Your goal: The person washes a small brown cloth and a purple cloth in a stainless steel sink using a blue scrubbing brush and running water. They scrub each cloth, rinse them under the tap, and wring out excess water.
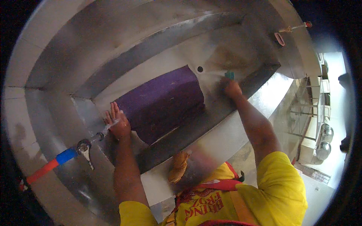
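Note:
A purple cloth or mat point(167, 101) lies spread on the floor of a large metal sink point(113, 56), beside the round drain hole point(200, 69). At the mat's left edge is my left hand point(120, 124), fingers spread, with water from the tap point(99, 136) running onto it. My right hand point(233, 89), to the right of the mat and near the drain, is closed on a green object point(229, 75), perhaps a scrubbing brush; its exact kind is unclear.
A lever point(86, 154) and a red and blue pipe point(66, 156) belong to the tap at left. A crumpled orange-brown cloth point(178, 167) rests on the sink's front ledge. A pink ring-shaped object point(279, 39) is at the far right. Metal bowls point(323, 150) and racks stand beyond.

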Motion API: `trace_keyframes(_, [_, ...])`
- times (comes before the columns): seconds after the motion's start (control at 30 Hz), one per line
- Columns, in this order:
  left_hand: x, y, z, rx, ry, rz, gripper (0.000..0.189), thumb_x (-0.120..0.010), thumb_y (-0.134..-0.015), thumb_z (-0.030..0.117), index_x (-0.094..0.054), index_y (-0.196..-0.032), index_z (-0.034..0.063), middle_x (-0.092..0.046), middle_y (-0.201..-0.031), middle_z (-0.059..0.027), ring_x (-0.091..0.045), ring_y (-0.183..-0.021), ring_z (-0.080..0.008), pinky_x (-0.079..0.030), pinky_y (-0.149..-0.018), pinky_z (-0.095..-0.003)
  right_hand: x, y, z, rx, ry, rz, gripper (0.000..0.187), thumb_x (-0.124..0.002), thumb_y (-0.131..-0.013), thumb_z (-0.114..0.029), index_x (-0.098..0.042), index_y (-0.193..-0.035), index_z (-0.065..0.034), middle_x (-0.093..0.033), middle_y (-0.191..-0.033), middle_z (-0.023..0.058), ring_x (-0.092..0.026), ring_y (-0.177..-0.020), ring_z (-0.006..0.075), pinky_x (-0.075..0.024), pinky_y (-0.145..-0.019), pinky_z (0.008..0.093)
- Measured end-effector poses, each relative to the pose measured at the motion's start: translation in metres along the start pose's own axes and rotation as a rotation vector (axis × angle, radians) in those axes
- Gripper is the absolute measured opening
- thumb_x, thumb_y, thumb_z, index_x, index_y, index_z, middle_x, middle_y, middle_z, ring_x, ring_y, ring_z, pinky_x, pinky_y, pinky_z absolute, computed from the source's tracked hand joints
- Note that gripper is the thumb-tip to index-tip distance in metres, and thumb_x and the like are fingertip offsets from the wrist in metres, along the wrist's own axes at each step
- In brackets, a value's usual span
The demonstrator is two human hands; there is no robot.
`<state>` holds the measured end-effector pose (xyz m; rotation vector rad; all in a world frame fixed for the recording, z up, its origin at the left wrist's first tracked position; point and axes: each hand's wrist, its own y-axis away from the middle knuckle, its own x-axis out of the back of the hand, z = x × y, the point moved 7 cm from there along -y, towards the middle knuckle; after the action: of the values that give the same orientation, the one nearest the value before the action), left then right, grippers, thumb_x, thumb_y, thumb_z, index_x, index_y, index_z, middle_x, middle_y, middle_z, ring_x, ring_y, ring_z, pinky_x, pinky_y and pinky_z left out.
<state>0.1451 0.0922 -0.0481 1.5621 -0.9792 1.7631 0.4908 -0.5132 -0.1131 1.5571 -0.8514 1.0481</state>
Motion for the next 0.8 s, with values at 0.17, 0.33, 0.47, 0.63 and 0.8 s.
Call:
trace_keyframes(0.17, [0.012,0.036,0.009,0.209,0.178,0.024,0.063,-0.062,-0.108,0.037,-0.047,-0.167,0.0215,-0.054,-0.16,-0.0182,-0.052,-0.145,-0.0416,-0.039,-0.12,-0.0611,-0.054,-0.005,-0.125,0.39,0.319,-0.124,0.039,-0.076,-0.094,-0.037,-0.075,-0.114,-0.0034,-0.079,-0.115,0.0191,-0.077,-0.109,0.039,-0.0607,-0.095,0.0524])
trace_keyframes(0.33, [-0.011,0.068,0.033,0.348,0.423,-0.186,0.066,-0.075,-0.1,0.027,-0.052,-0.161,0.0134,-0.067,-0.135,-0.0215,-0.065,-0.123,-0.0386,-0.05,-0.106,-0.0546,-0.021,0.009,-0.177,-0.112,-0.329,-0.156,0.042,-0.084,-0.086,-0.041,-0.08,-0.099,-0.0019,-0.08,-0.113,0.0225,-0.077,-0.109,0.0413,-0.062,-0.095,0.0504])
trace_keyframes(0.47, [-0.022,0.059,0.027,0.481,0.727,-0.069,0.053,-0.073,-0.099,0.015,-0.061,-0.151,0.0099,-0.069,-0.133,-0.0222,-0.069,-0.117,-0.0386,-0.053,-0.104,-0.0494,0.008,0.031,-0.194,-0.206,-0.488,-0.136,0.031,-0.083,-0.086,-0.022,-0.078,-0.114,-0.0087,-0.079,-0.112,0.0197,-0.078,-0.098,0.0368,-0.0647,-0.084,0.0509])
trace_keyframes(0.63, [-0.015,0.046,0.025,0.431,0.904,-0.052,0.06,-0.071,-0.099,0.009,-0.059,-0.157,0.0119,-0.069,-0.142,-0.0182,-0.069,-0.121,-0.0316,-0.054,-0.105,-0.0405,0.018,0.043,-0.197,-0.286,-1.341,-0.218,0.041,-0.07,-0.091,0.0,-0.075,-0.128,-0.0163,-0.07,-0.107,0.0074,-0.069,-0.081,0.0227,-0.0655,-0.064,0.0443])
trace_keyframes(0.8, [-0.011,0.044,0.01,0.601,1.257,-0.3,0.064,-0.075,-0.097,0.009,-0.061,-0.159,0.0181,-0.074,-0.132,-0.0115,-0.068,-0.115,-0.0206,-0.053,-0.098,-0.033,0.026,0.036,-0.209,0.048,-1.414,-0.298,0.046,-0.075,-0.092,0.0,-0.076,-0.134,-0.0183,-0.066,-0.128,0.0025,-0.063,-0.102,0.023,-0.066,-0.076,0.0404])
